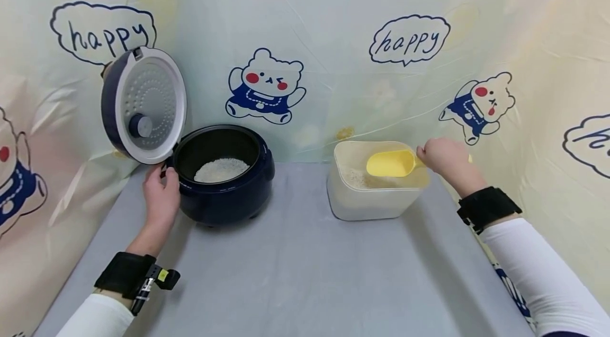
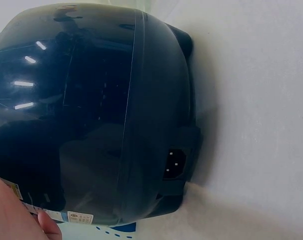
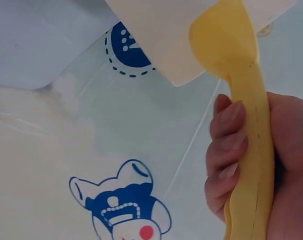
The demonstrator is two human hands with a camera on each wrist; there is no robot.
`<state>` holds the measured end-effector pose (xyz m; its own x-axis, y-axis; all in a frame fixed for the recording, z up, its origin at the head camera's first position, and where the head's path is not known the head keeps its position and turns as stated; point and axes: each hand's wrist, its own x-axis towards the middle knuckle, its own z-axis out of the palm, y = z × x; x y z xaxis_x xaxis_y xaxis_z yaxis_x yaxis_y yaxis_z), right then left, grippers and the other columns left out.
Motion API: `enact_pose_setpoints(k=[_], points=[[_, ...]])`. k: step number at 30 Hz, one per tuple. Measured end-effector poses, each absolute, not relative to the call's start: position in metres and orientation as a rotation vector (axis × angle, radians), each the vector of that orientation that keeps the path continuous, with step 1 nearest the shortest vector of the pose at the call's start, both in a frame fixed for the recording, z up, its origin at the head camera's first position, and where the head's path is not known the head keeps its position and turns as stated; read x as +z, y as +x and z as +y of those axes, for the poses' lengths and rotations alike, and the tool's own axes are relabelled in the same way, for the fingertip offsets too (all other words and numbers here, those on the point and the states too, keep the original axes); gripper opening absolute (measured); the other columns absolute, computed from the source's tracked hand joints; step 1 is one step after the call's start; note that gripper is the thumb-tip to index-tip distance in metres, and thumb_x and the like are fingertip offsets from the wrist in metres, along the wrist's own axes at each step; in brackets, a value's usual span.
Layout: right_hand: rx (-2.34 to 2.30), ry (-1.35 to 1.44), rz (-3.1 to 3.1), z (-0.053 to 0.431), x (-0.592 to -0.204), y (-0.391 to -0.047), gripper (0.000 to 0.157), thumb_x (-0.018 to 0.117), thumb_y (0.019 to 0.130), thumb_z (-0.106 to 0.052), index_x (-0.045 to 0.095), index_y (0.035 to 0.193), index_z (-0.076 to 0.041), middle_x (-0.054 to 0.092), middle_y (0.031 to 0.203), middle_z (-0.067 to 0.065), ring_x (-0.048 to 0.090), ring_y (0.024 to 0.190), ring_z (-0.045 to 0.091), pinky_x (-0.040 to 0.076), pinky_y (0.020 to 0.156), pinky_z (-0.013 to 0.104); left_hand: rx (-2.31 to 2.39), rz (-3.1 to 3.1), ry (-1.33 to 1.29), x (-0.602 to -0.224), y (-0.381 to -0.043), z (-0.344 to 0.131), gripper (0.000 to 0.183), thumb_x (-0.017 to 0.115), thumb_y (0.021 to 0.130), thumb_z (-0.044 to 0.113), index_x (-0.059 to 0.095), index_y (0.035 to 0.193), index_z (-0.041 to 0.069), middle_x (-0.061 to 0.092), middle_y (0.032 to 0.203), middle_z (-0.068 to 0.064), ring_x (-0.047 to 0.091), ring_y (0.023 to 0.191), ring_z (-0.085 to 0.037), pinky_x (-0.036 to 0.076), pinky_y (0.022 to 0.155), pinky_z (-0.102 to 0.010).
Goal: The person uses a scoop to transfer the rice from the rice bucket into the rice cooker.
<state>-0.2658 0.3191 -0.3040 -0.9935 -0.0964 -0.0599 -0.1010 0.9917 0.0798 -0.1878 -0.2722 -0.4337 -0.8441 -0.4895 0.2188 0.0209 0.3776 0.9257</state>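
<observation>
A dark blue rice cooker (image 1: 221, 204) stands at the left with its lid (image 1: 164, 93) raised, white rice (image 1: 221, 170) inside its pot. My left hand (image 1: 161, 196) holds the cooker's hinge side, under the lid; in the left wrist view only part of this hand (image 2: 21, 215) shows, against the cooker's wall (image 2: 66, 125). My right hand (image 1: 445, 159) grips the handle of a yellow scoop (image 1: 392, 163), whose bowl is over a whitish bin (image 1: 367, 204) with rice (image 1: 355, 177) in it. The right wrist view shows the fingers curled round the handle (image 3: 251, 160).
Both containers stand towards the back of a table with a grey cover (image 1: 305, 273). A printed curtain (image 1: 329, 35) hangs close behind them and along both sides. A power socket (image 2: 175, 164) sits low on the cooker's wall.
</observation>
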Motion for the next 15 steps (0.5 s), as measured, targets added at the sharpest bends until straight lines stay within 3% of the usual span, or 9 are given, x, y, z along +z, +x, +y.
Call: enact_pose_setpoints(k=[10,15], points=[[0.307,-0.132,3.077,0.303,-0.303,-0.256,0.035,0.058,0.102,-0.021,0.063,0.071,-0.006,0.048,0.064,0.007,0.052,0.065,0.028,0.044,0.061,0.042,-1.488,-2.184,0.412,-0.434,-0.188,-0.272,0.052,0.035,0.109,0.024,0.047,0.153,-0.002,0.047,0.151,-0.025,0.045,0.135,-0.035,0.039,0.107,-0.043],[0.323,-0.113,3.08,0.301,-0.311,-0.259,0.034,0.06,0.102,-0.025,0.064,0.076,-0.004,0.049,0.064,0.007,0.053,0.066,0.028,0.043,0.063,0.041,-1.482,-2.178,0.418,-0.435,-0.187,-0.272,0.052,0.036,0.11,0.024,0.048,0.152,-0.003,0.047,0.15,-0.025,0.046,0.133,-0.036,0.04,0.104,-0.04]])
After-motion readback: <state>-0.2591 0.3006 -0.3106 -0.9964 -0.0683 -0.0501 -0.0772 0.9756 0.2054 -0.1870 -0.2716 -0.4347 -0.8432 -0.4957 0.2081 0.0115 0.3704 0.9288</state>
